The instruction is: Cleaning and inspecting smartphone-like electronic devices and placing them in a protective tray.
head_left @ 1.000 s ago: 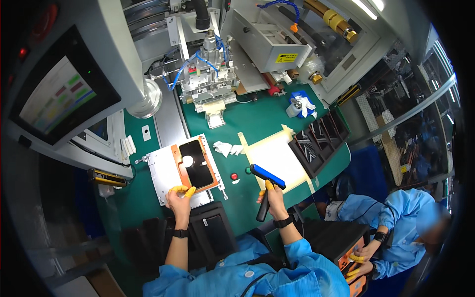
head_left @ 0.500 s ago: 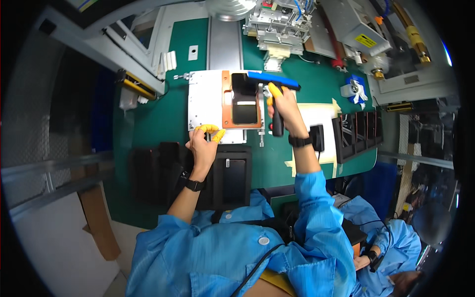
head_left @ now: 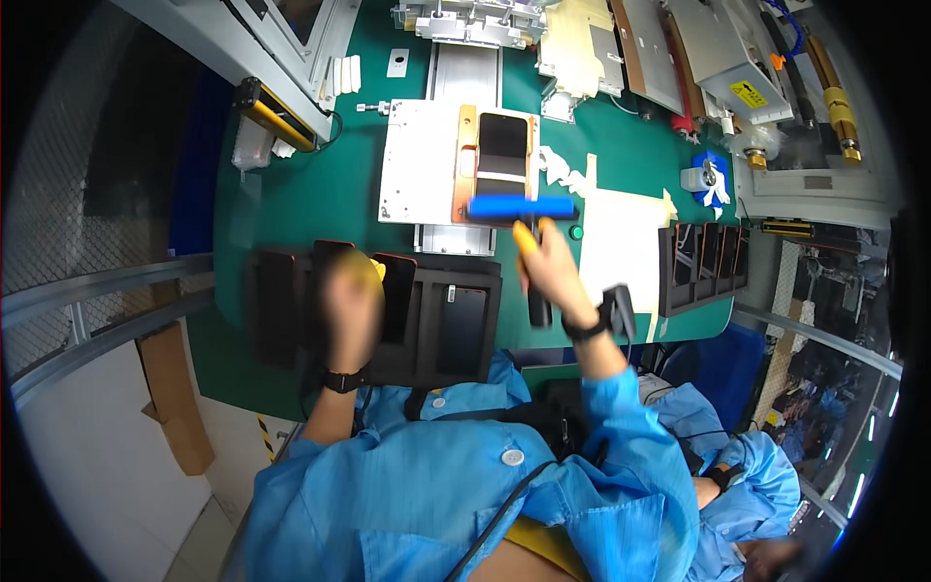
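Observation:
My right hand (head_left: 555,270) is closed round the black handle of a blue roller (head_left: 524,206), held over the near edge of an orange-framed holder (head_left: 466,160). In that holder lies a dark, glossy phone-like panel (head_left: 502,145) with a bright reflection, and a white metal plate (head_left: 415,160) carries it. My left hand (head_left: 351,306), with yellow coverings on its fingers, is over the black tray (head_left: 423,325) at the near left. Motion smears its fingers. Beside it stands a dark panel with an orange edge (head_left: 398,296); another dark panel (head_left: 465,330) lies in the tray's right slot.
A metal rail (head_left: 464,82) runs back from the plate to a metal mechanism (head_left: 475,21). To the right are a white sheet (head_left: 621,242) taped down, a rack of dark panels (head_left: 708,262) and a blue container (head_left: 713,179). Another person's sleeve (head_left: 761,485) shows at lower right.
My left hand has left the plate's near edge and moved back to the black tray. My right hand has brought the roller from the holder's far right to its near edge. The view has shifted.

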`<state>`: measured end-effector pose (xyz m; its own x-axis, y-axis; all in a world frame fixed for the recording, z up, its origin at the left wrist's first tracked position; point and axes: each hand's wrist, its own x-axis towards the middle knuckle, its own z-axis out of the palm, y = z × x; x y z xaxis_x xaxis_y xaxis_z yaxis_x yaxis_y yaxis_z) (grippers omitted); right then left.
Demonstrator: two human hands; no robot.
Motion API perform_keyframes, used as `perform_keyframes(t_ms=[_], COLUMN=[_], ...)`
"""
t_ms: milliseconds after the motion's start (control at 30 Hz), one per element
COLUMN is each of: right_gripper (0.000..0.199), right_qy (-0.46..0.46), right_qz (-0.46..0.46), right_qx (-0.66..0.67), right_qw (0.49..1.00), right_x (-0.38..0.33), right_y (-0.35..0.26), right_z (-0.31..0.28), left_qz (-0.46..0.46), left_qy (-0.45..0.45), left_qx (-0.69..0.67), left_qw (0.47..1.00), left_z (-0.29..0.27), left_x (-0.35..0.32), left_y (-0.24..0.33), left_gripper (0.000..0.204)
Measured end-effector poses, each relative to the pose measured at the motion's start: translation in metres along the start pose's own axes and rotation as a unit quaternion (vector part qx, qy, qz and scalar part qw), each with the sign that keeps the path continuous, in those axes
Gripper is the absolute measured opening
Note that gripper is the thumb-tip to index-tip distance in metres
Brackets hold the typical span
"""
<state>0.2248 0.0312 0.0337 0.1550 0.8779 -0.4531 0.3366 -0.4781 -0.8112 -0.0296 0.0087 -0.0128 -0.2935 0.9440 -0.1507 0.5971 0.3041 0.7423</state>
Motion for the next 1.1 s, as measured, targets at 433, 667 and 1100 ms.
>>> perform_keyframes(t_ms=[433,667,1100], right_gripper=[0.016,0.020,0.082], right_qy=[0.272,0.428,0.415], right_qz=[0.171,0.052,0.107], right_qx=[0.179,0.207,-0.285], right_qw=[0.930,0.878,0.857], right_x=[0.011,0.040,-0.037], right_y=[0.158,0.250,0.166], right_z=[-0.061,-0.096,0.013], left_qz=[0.044,0.056,0.072], left_qy=[0.003,0.024,0.031], left_qx=[0.011,-0.003,-0.147], left_qw=[0.999,0.998,0.986], left_z=[0.009,0.004,-0.027], left_x=[0.013,0.025,0.045], left_y=[0.007,-0.014,0.012], left_gripper=[0.013,0.016,0.012])
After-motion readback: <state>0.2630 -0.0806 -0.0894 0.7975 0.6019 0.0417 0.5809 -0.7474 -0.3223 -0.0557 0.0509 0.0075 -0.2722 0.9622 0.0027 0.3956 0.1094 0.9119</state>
